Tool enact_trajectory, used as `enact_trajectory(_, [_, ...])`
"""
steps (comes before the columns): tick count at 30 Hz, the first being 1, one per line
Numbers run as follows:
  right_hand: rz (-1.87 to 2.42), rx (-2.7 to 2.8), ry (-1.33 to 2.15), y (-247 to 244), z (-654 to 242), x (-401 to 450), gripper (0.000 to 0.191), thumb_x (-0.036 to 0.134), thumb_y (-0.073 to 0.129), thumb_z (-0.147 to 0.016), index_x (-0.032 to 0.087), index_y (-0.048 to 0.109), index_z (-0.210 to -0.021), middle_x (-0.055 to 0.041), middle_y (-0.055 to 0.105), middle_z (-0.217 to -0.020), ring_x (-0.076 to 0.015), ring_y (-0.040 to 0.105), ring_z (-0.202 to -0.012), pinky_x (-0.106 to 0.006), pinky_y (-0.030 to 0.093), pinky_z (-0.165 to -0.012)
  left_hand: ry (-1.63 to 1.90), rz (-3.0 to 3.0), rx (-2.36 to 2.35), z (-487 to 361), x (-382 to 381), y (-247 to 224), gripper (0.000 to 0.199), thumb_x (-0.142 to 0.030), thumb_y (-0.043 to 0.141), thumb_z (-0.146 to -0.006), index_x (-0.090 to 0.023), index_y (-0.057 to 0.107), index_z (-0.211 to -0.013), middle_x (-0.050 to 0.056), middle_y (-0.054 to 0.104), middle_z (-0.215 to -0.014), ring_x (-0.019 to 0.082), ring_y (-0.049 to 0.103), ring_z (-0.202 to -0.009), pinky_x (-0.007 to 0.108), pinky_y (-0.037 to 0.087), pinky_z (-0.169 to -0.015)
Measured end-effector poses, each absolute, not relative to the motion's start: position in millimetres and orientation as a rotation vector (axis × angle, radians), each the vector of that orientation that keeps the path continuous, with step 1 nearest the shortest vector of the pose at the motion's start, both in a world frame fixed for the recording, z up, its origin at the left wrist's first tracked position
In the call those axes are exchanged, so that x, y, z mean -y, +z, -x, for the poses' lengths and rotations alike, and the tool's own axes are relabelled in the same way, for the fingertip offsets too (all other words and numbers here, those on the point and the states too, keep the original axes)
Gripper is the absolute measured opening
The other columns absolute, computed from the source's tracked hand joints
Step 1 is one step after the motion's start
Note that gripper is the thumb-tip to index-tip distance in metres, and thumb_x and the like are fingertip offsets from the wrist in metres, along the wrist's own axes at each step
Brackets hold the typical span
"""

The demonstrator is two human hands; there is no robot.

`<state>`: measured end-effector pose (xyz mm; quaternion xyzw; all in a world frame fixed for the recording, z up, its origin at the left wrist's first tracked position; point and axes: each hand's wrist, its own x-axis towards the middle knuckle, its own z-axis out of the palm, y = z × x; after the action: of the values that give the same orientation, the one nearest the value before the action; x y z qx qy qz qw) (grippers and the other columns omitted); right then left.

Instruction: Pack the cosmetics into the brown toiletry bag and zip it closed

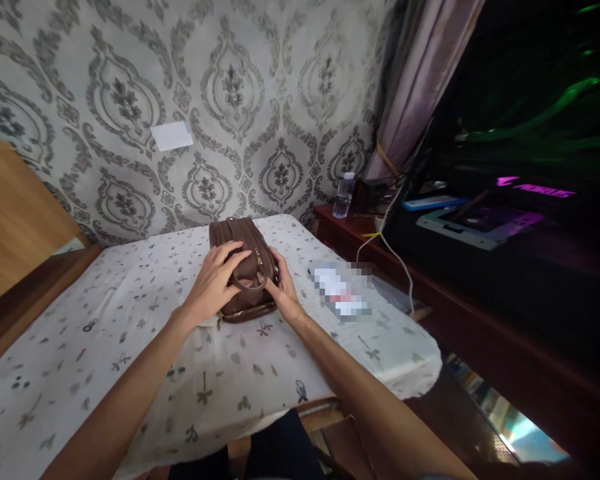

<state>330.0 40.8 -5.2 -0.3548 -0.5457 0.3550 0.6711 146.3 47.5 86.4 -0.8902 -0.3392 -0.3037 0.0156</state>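
A brown leather bag with zips and a looped carry handle lies on the patterned white cloth. My left hand grips the bag from its left side, fingers bent over the top and thumb by the handle. Against the right side, my right hand is closed on the bag, its thumb near the handle and its other fingers partly hidden behind the bag's edge. A gold-coloured zip runs along the near lower edge.
A blurred phone-like object lies right of the bag on the cloth-covered table. A water bottle and white cable are on the dark red furniture. A computer case stands at right, a wooden board at left.
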Motion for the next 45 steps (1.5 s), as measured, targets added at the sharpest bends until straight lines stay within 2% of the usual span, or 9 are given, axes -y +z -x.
enact_trajectory(10, [0.823,1.251,0.712,-6,-331,-40,0.083,0.069,0.066,-0.089,0.024,0.045,-0.155,-0.0104,0.049,-0.162,-0.0291,0.045,-0.151,-0.050,0.034,-0.128,-0.993,2.619,1.167,-160,-41,66,0.055,-0.028,0.066,-0.095,-0.026,0.051,-0.148,0.014,0.051,-0.157,0.033,0.045,-0.148,0.058,0.029,-0.128])
enact_trajectory(14, [0.907,1.253,0.631,-7,-325,-39,0.086,0.068,0.068,-0.087,0.023,0.042,-0.156,-0.0125,0.047,-0.162,-0.0304,0.044,-0.151,-0.052,0.032,-0.129,-1.191,2.667,1.208,-153,-40,67,0.058,-0.029,0.066,-0.095,-0.026,0.048,-0.150,0.014,0.051,-0.156,0.030,0.048,-0.146,0.053,0.037,-0.125])
enact_trajectory(18, [1.002,1.248,0.547,-11,-316,-39,0.098,0.067,0.075,-0.080,0.020,0.036,-0.158,-0.0169,0.042,-0.163,-0.0329,0.039,-0.153,-0.055,0.028,-0.129,-1.412,2.651,1.233,-139,-47,81,0.026,-0.028,0.051,-0.102,-0.022,0.068,-0.121,0.012,0.064,-0.137,0.026,0.061,-0.130,0.045,0.049,-0.113])
enact_trajectory(21, [1.027,1.240,0.517,-14,-313,-41,0.102,0.066,0.076,-0.078,0.019,0.034,-0.158,-0.0182,0.039,-0.164,-0.0333,0.037,-0.154,-0.055,0.026,-0.130,-1.439,2.618,1.272,-132,-53,96,0.024,-0.028,0.050,-0.102,-0.019,0.072,-0.098,0.010,0.071,-0.116,0.023,0.068,-0.111,0.041,0.054,-0.104])
enact_trajectory(26, [1.017,1.251,0.503,-15,-314,-43,0.098,0.065,0.076,-0.079,0.021,0.036,-0.156,-0.0167,0.042,-0.162,-0.0336,0.040,-0.151,-0.057,0.029,-0.128,-1.253,2.687,1.332,-136,-54,108,0.012,-0.032,0.067,-0.093,-0.021,0.072,-0.093,0.008,0.071,-0.112,0.025,0.065,-0.110,0.041,0.054,-0.099])
enact_trajectory(29, [1.011,1.262,0.515,-14,-317,-43,0.098,0.064,0.076,-0.079,0.022,0.035,-0.157,-0.0161,0.043,-0.161,-0.0335,0.040,-0.151,-0.056,0.029,-0.128,-1.191,2.590,1.374,-143,-49,106,0.006,-0.025,0.067,-0.092,-0.021,0.070,-0.089,0.006,0.070,-0.103,0.025,0.061,-0.107,0.041,0.052,-0.095])
enact_trajectory(34, [1.018,1.294,0.530,-11,-314,-37,0.095,0.065,0.071,-0.084,0.023,0.030,-0.159,-0.0156,0.039,-0.164,-0.0330,0.036,-0.154,-0.056,0.028,-0.129,-1.300,2.565,1.436,-145,-47,100,0.011,-0.016,0.061,-0.094,-0.022,0.069,-0.091,0.004,0.071,-0.093,0.023,0.062,-0.099,0.037,0.051,-0.089])
enact_trajectory(40, [1.178,1.299,0.265,1,-298,-38,0.099,0.063,0.079,-0.076,0.023,0.036,-0.157,-0.0183,0.045,-0.152,-0.0416,0.037,-0.146,-0.067,0.029,-0.122,-1.315,2.677,1.466,-140,-50,105,0.013,-0.011,0.060,-0.091,-0.022,0.069,-0.088,0.002,0.070,-0.091,0.022,0.063,-0.095,0.035,0.051,-0.087])
enact_trajectory(45, [1.199,1.377,0.194,3,-300,-44,0.086,0.058,0.076,-0.080,0.027,0.041,-0.152,-0.0155,0.049,-0.145,-0.0397,0.042,-0.139,-0.065,0.035,-0.118,-1.383,2.618,1.444,-133,-44,90,0.019,-0.018,0.063,-0.091,-0.023,0.067,-0.109,0.007,0.067,-0.114,0.025,0.059,-0.116,0.041,0.050,-0.102])
